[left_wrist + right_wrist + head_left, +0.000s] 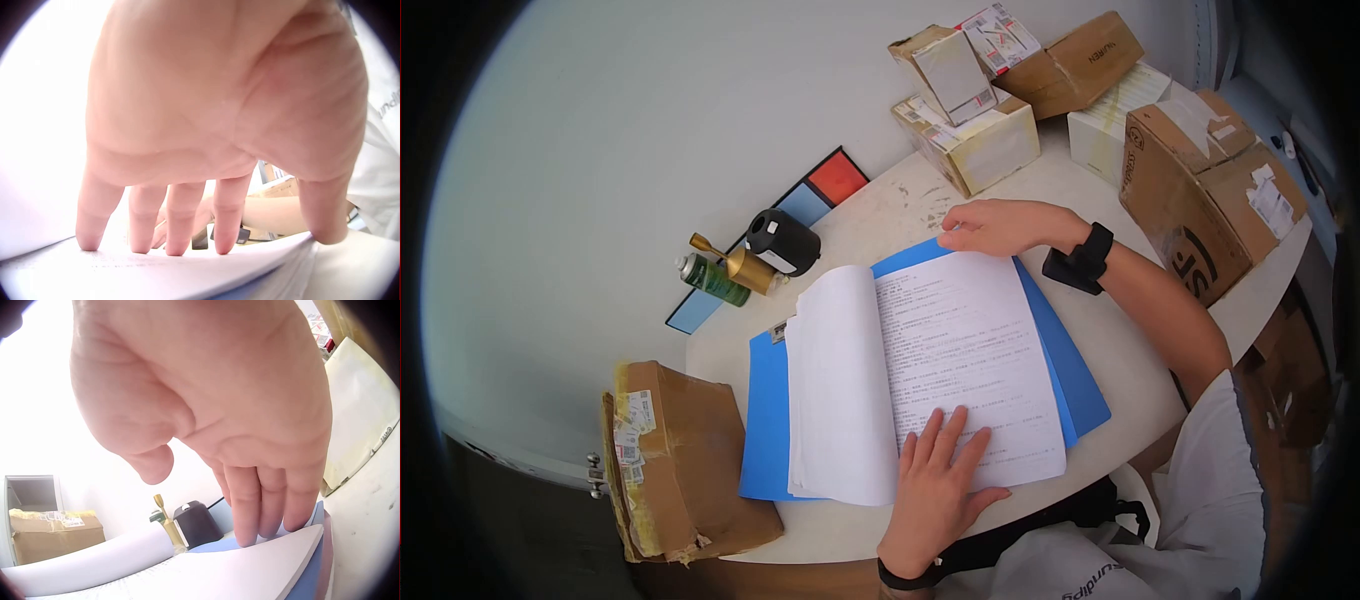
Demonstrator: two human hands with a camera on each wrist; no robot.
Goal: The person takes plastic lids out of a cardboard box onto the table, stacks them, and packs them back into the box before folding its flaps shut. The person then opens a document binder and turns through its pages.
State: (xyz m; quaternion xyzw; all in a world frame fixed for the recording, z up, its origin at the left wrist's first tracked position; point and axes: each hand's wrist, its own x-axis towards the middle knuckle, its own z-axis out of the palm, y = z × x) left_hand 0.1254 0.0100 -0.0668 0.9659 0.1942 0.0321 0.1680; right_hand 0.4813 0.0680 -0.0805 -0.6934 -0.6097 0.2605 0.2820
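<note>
An open blue folder [768, 420] lies on the table with a stack of printed pages [970, 360]; other pages [840, 400] are turned over to the left, curving at the fold. My left hand [938, 490] rests with spread fingers on the lower part of the printed page; in the left wrist view the hand [225, 106] has its fingertips on the paper and its thumb at the page edge. At the top edge of the pages is my right hand [1005, 228]. The right wrist view shows this hand [212, 406] with straight fingers touching the paper's edge and its thumb held apart.
Several cardboard boxes [990, 150] are stacked at the back, and a large brown box [1200, 190] stands at the right. Another worn box [690, 450] is at the left. Near the wall stand a black container [785, 243], a gold object [750, 270] and a green can [715, 280].
</note>
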